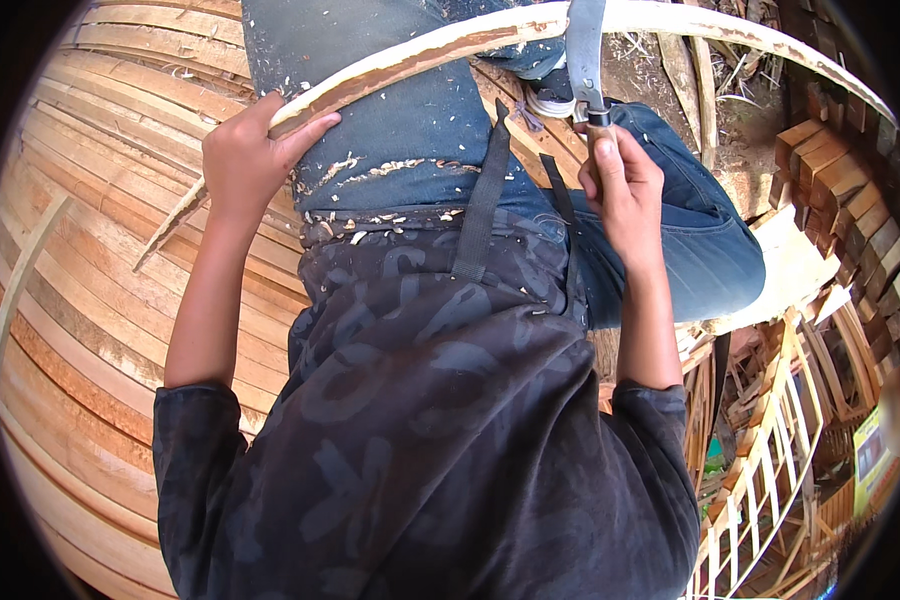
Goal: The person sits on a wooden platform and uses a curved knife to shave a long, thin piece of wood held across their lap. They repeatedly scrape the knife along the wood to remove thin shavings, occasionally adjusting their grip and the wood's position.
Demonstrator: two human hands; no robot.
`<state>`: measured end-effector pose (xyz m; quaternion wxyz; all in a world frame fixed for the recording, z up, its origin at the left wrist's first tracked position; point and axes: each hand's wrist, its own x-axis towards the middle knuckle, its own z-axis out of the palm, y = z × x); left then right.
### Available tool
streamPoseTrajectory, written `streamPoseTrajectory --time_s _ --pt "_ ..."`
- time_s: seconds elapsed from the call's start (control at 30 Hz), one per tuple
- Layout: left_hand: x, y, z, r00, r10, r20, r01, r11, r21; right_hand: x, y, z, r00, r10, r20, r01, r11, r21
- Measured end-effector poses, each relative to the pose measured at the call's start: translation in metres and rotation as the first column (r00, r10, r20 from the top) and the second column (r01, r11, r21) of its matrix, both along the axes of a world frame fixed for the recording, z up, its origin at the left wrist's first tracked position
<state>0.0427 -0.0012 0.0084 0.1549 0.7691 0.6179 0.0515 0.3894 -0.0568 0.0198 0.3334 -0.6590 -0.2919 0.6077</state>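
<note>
My left hand (255, 150) is closed around a long wooden strip (430, 52) that lies across my thighs, pale with patches of brown bark. Its tapered end sticks out below that hand, and its other end reaches to the far right. In my right hand (625, 185) is a large knife (587, 55), gripped by its wooden handle. The broad metal blade points away from me and crosses over the strip; whether it touches the wood I cannot tell. Wood shavings (410, 170) are scattered over my jeans and the hem of my dark shirt.
Long sawn boards (100, 300) lie side by side on the left, with a loose curved strip (25, 265) on them. Stacked wood blocks (840, 180) stand at the right. A light slatted wooden frame (760, 490) is at the lower right. Black straps (485, 205) hang over my lap.
</note>
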Motion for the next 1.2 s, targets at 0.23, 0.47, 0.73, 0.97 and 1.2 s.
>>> streamPoseTrajectory --time_s 0.23,0.47,0.73,0.97,1.2 --pt "0.004 -0.001 0.004 1.000 0.008 -0.028 -0.009 1.000 -0.025 0.004 0.000 -0.008 0.985 0.152 0.078 -0.158 0.984 0.076" --pt "0.002 0.001 -0.001 1.000 -0.014 0.001 0.014 0.999 0.047 0.007 0.004 -0.001 0.998 0.022 -0.051 -0.023 1.000 -0.019" --pt "0.000 0.001 0.004 0.999 -0.021 -0.037 0.021 1.000 -0.013 0.007 0.002 -0.005 0.978 0.198 0.058 -0.201 0.979 0.033" --pt "0.001 0.000 0.000 1.000 -0.016 0.012 0.016 0.999 0.045 0.002 0.007 -0.001 0.985 0.163 -0.058 -0.167 0.983 -0.070" --pt "0.000 0.000 0.000 1.000 0.006 -0.017 -0.006 1.000 0.013 0.001 0.007 -0.014 0.987 0.161 0.012 -0.162 0.983 0.089"
